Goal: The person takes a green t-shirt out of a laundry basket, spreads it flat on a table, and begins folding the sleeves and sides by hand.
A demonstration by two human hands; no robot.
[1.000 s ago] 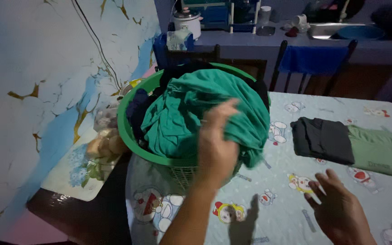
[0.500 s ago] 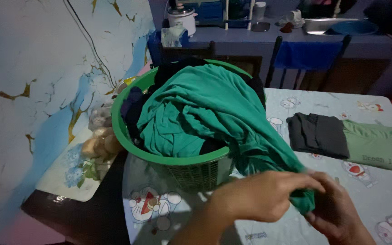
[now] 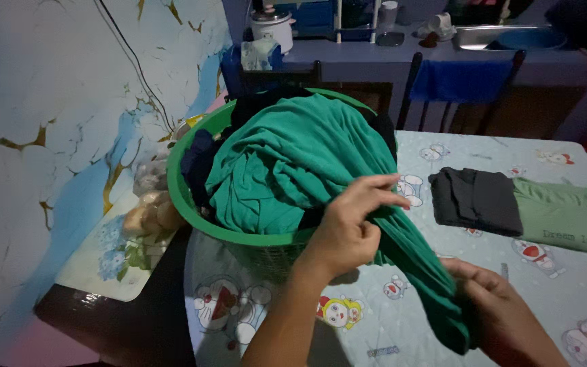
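Right hand (image 3: 504, 316), nearest the camera, is clamped on the low end of the teal green garment (image 3: 307, 160), down over the cartoon-print tablecloth (image 3: 388, 326). Left hand (image 3: 348, 228) pinches the same cloth higher up, fingers closed on the stretched fold beside the green laundry basket (image 3: 183, 197). The garment's bulk sits heaped in that basket. Further right lie folded dark shorts (image 3: 477, 197) touching a folded light green shirt (image 3: 568, 217). Beyond, two chairs (image 3: 456, 88).

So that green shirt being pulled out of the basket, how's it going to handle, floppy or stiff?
Probably very floppy: the green garment sags in a soft rope between the left hand and right hand. It looks light, as it is thin and bunches up. It may drag on the green basket, since much of it is draped inside.
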